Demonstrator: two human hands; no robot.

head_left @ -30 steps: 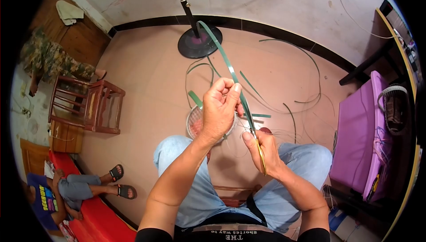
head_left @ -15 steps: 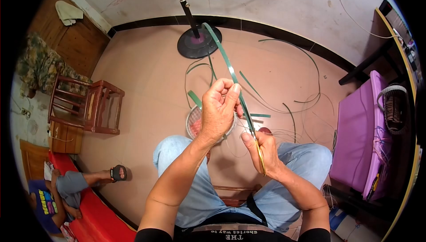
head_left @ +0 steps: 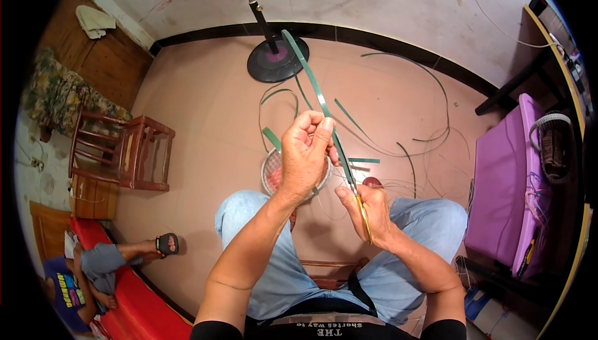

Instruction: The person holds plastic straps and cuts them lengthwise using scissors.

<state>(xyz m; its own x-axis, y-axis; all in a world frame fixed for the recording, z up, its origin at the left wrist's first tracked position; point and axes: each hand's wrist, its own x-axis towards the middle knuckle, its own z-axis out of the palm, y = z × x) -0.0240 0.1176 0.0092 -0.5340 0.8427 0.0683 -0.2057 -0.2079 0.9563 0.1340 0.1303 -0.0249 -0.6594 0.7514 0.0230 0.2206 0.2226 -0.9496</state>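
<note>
A long green plastic strap [head_left: 314,83] arcs up from my hands toward the back wall and bends over near its top. My left hand [head_left: 305,156] pinches it between thumb and fingers, about midway along the visible length. Closed around the yellow handles of a pair of scissors [head_left: 363,215] is my right hand [head_left: 372,206], just below and to the right of my left. The scissor blades point up along the strap's near end and overlap it. Under my left forearm, a white mesh basket [head_left: 269,175] stands on the floor, partly hidden.
Several loose green strips [head_left: 436,84] and thin strands lie across the tiled floor. A round black stand base [head_left: 277,59] is near the wall. A wooden chair [head_left: 149,153] stands left, a purple bin [head_left: 501,184] right. Another person's leg [head_left: 131,253] extends at lower left.
Both hands keep their grips with barely any movement. The whole view has shifted very slightly.
</note>
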